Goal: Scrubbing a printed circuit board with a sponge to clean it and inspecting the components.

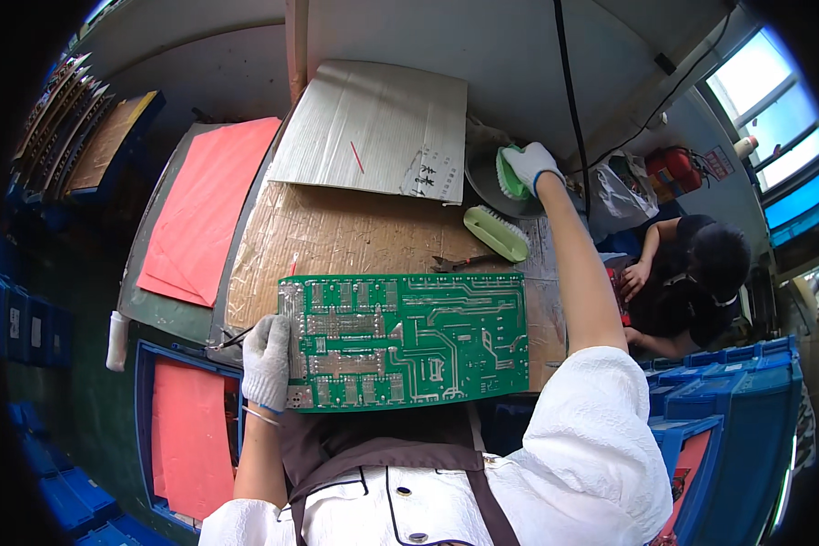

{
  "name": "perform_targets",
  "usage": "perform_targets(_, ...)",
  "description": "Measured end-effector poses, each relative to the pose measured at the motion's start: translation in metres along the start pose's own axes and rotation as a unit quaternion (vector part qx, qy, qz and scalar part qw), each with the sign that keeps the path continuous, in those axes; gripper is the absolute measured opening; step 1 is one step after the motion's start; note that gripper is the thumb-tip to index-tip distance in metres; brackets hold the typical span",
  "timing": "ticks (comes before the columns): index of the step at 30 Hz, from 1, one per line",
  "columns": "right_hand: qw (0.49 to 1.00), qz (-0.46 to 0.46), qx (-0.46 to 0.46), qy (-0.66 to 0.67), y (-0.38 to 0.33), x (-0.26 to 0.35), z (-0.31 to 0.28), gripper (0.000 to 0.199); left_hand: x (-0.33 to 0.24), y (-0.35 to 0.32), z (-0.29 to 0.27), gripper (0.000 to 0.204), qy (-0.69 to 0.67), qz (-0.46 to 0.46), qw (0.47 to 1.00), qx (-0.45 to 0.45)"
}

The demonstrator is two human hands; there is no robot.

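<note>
Here the left hand [266, 362] grips the left edge of a green board [405, 341] lying on the cardboard-covered bench [337, 232]. The right hand [530, 166], stretched far forward, clasps a green brush [510, 177]; another brush [496, 233] lies nearby.

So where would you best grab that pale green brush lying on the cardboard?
Probably by its long back, fingers across the narrow width, coming from above. The brush lies flat and slanted on the cardboard, beside the cutters, with its bristle edge toward the lower right. The right hand is already on another green brush; the left hand holds the board.
</note>
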State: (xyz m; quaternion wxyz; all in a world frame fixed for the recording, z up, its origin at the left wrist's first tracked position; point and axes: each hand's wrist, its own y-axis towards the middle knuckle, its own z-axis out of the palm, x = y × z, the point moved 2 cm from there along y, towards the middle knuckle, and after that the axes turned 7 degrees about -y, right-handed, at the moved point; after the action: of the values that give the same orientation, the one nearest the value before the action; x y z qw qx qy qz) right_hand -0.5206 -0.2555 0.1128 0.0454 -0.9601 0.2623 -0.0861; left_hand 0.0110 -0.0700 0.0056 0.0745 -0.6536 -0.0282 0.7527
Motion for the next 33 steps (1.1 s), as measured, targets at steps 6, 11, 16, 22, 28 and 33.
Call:
perform_targets(6, 0.972, -0.153, -0.154, 0.092, 0.035, -0.019, 0.053, 0.058, -0.021, -0.018, -0.009, 0.028, 0.047, 0.04, 0.997, -0.051)
perform_targets(11, 0.967, -0.233, -0.101, -0.024, 0.043, -0.049, 0.064, 0.049, -0.042, -0.052, -0.013, 0.028, 0.064, -0.001, 0.996, -0.058)
perform_targets(16, 0.965, -0.189, -0.121, -0.133, -0.002, -0.017, 0.057, 0.045, -0.017, -0.091, -0.022, 0.038, -0.087, -0.03, 0.992, -0.089)
perform_targets(22, 0.926, -0.237, -0.273, 0.111, -0.186, 0.093, 0.019, 0.042, 0.0, -0.11, -0.019, 0.043, -0.107, -0.011, 0.991, -0.079)
perform_targets(28, 0.924, -0.337, -0.107, 0.148, -0.419, 0.206, 0.123, 0.046, 0.027, -0.091, -0.011, 0.04, -0.086, 0.102, 0.99, -0.047)
perform_targets(33, 0.925, -0.303, -0.172, 0.154, -0.374, 0.22, 0.106, 0.038, 0.023, -0.091, -0.007, 0.035, -0.098, 0.093, 0.99, -0.041)
